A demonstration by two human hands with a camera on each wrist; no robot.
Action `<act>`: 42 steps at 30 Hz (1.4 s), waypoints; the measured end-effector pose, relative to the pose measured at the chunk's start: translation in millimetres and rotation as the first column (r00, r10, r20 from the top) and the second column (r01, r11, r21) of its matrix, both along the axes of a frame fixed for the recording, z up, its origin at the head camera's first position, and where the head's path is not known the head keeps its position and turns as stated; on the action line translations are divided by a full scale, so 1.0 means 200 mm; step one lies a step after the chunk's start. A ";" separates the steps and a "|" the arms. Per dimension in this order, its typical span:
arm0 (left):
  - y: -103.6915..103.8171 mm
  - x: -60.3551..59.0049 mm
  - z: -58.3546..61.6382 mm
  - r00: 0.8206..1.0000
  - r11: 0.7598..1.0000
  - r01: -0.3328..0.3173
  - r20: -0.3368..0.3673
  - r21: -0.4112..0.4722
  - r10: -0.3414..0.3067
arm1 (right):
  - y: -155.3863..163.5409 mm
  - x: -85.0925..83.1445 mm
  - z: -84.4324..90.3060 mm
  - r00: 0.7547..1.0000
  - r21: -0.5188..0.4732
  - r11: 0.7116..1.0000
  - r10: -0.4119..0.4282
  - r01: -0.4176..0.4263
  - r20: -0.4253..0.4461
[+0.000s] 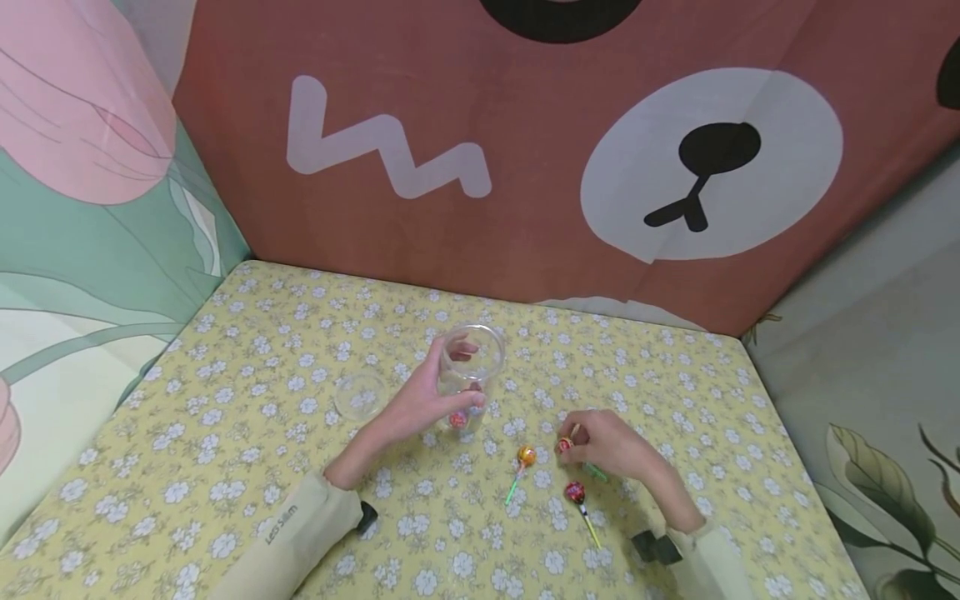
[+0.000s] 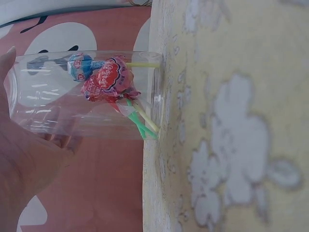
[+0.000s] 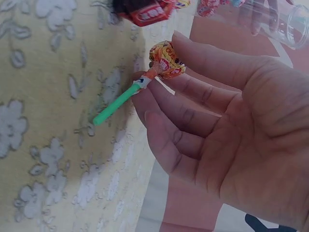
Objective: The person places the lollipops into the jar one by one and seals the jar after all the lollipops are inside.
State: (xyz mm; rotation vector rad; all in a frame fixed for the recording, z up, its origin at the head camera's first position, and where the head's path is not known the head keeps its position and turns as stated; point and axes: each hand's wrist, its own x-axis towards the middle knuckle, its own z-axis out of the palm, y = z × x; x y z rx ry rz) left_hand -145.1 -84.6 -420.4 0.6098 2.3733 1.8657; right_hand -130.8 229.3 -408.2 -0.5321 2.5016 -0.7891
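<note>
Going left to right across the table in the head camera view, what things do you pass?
Clear lid → left hand gripping the clear jar → orange lollipop lying on the cloth → right hand pinching a lollipop. The red lollipop lies nearer, below that hand.

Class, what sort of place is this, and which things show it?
Probably a home-made tabletop booth: a floral yellow tablecloth, a cartoon bear backdrop and leaf-print side cloths enclosing it.

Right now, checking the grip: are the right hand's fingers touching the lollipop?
Touching. The right wrist view shows the fingers pinching the lollipop at its wrapped head.
</note>
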 end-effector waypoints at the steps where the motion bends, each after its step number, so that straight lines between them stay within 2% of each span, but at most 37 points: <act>1: 0.00 0.00 0.00 1.000 1.000 0.000 0.002 0.000 0.000 | 0.00 0.00 0.01 1.000 -0.001 1.000 -0.008 0.008 0.004; 4: 0.00 0.00 0.00 1.000 1.000 0.000 0.005 0.002 0.000 | 0.00 -0.01 0.03 1.000 -0.003 1.000 -0.023 0.023 -0.015; 11: 0.00 0.00 0.01 1.000 1.000 0.008 0.002 0.000 -0.008 | -0.01 -0.04 0.09 0.992 -0.027 0.999 -0.037 0.034 -0.120; 29: 0.00 0.00 0.00 1.000 1.000 0.015 -0.011 0.000 -0.015 | -0.07 -0.09 0.22 0.964 -0.085 0.992 -0.116 0.098 -0.239; 33: 0.00 0.00 -0.01 1.000 1.000 0.014 -0.007 -0.001 -0.014 | -0.07 -0.09 0.25 0.954 -0.107 0.988 -0.136 0.111 -0.268; 42: 0.00 0.00 -0.01 1.000 1.000 0.004 -0.006 -0.010 -0.004 | -0.10 -0.10 0.32 0.915 -0.138 0.982 -0.171 0.129 -0.365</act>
